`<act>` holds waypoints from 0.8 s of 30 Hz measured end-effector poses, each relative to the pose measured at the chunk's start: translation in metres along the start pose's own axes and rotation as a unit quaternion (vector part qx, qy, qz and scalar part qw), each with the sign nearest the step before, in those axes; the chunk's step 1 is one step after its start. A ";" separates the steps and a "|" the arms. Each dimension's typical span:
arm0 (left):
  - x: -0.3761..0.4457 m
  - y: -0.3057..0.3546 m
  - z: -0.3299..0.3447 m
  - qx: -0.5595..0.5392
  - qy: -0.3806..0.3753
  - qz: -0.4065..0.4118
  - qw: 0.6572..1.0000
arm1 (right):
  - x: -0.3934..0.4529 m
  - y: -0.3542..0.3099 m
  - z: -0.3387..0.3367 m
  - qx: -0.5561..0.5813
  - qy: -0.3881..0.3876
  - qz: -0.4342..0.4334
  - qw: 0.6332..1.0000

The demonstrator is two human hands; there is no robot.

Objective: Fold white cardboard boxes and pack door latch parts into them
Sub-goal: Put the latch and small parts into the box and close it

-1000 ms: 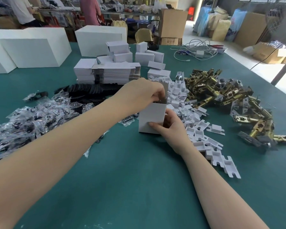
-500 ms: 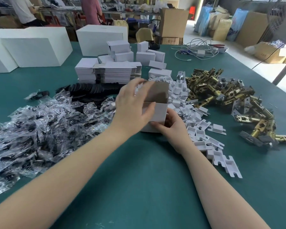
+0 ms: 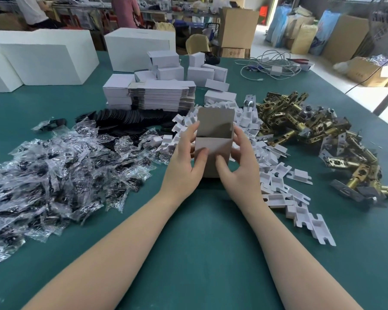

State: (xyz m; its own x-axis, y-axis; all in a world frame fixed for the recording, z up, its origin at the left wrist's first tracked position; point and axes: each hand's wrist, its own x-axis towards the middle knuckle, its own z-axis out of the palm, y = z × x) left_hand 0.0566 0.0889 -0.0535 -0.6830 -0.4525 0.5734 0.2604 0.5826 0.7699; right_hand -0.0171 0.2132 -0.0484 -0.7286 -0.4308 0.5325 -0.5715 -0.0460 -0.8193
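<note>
Hands have come off the top of the white cardboard box (image 3: pixel 212 156) and settled on its sides: a second ago the left hand (image 3: pixel 184 166) was over the mouth, pressing at the flaps, and now it grips the left wall with the thumb across the front face and the fingers curled behind. The right hand (image 3: pixel 238 164) mirrors it, thumb on the front and fingers wrapped round the right wall, so the box is clasped between both. It stands upright on the green table (image 3: pixel 199 253), just in front of the person, with its lid flap (image 3: pixel 215 121) raised straight up at the back and the mouth open; the inside looks dark and I cannot tell whether anything is in it yet. That reads to me as the folding part being about done for this box, with filling to come next. Supplies lie all round: bagged black parts (image 3: pixel 54 175) heaped to the left, white plastic inserts (image 3: pixel 276 175) strewn just right of the box, brass door latches (image 3: pixel 311 130) piled farther right, and a stack of flat box blanks (image 3: pixel 161 95) behind, with a few finished boxes (image 3: pixel 207 72) beyond that. Either hand would have to let go to reach a part.
</note>
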 end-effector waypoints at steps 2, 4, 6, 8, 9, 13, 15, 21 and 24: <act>0.000 0.001 0.000 0.004 0.004 0.005 1.000 | 0.001 0.002 -0.001 -0.024 -0.002 -0.026 0.999; -0.001 0.002 -0.001 0.014 0.008 0.027 1.000 | 0.001 0.002 -0.003 -0.050 -0.006 -0.048 0.998; 0.000 0.006 -0.001 0.013 0.015 0.039 0.999 | 0.002 -0.003 -0.004 -0.054 0.006 -0.052 0.997; 0.002 0.013 -0.001 -0.008 0.034 0.021 0.999 | 0.006 -0.012 -0.005 -0.031 0.035 -0.039 0.998; 0.003 0.017 -0.001 -0.019 0.045 0.003 0.999 | 0.009 -0.016 -0.005 -0.020 0.044 -0.025 0.999; 0.014 0.037 -0.002 -0.064 0.067 -0.090 0.992 | 0.021 -0.022 -0.004 0.029 0.030 0.053 0.998; 0.020 0.042 -0.003 -0.079 0.079 -0.114 0.987 | 0.026 -0.020 -0.005 0.053 0.030 0.073 0.995; 0.014 0.047 0.011 -0.206 0.151 -0.135 0.957 | 0.019 -0.025 0.009 0.146 0.094 0.069 0.982; 0.013 0.039 0.005 -0.201 0.128 -0.095 0.966 | 0.021 -0.023 0.008 0.139 0.074 0.081 0.984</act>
State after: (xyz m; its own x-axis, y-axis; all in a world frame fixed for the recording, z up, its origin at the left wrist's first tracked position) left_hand 0.0545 0.1090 -0.0171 -0.5661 -0.7083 0.4217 0.4263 0.1864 0.8852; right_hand -0.0159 0.1982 -0.0202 -0.8606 -0.3181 0.3976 -0.3319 -0.2417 -0.9118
